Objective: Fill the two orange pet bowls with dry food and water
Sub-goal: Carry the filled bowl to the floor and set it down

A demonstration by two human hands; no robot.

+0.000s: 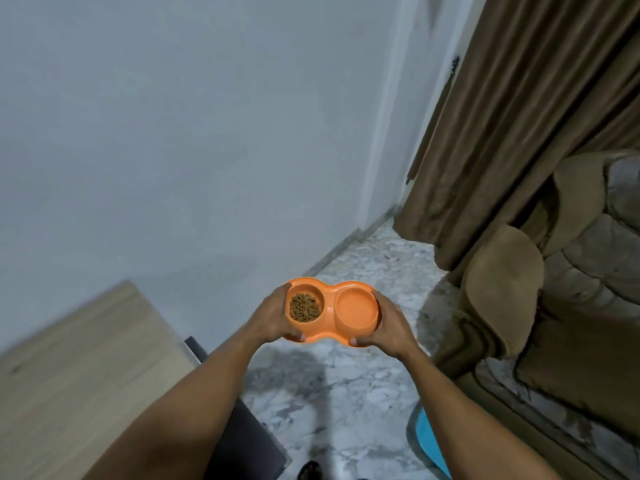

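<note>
- Holding the orange double pet bowl [330,293] level in the air, the person grips one end with each hand, above a grey-veined marble floor [346,393].
- The left hand [272,317] wraps the left end, its fingers curled round the outer rim and the thumb pressed on the near edge.
- The right hand [393,323] grasps the right end in the same way, fingers round the rim and thumb on the near edge.
- The left compartment [320,292] holds a heap of brown dry food [304,307].
- The right compartment [356,308] shows only a smooth orange inside; whether it holds water cannot be told.
- A pale wooden counter [79,358] lies at lower left, with a dark grey seat [242,438] beside it.
- A brown curtain [502,133] hangs at upper right, and a brown upholstered armchair [519,299] stands below it.
- A blue object [429,441] lies on the floor near the right forearm.
- A plain white wall [173,133] fills the background.
</note>
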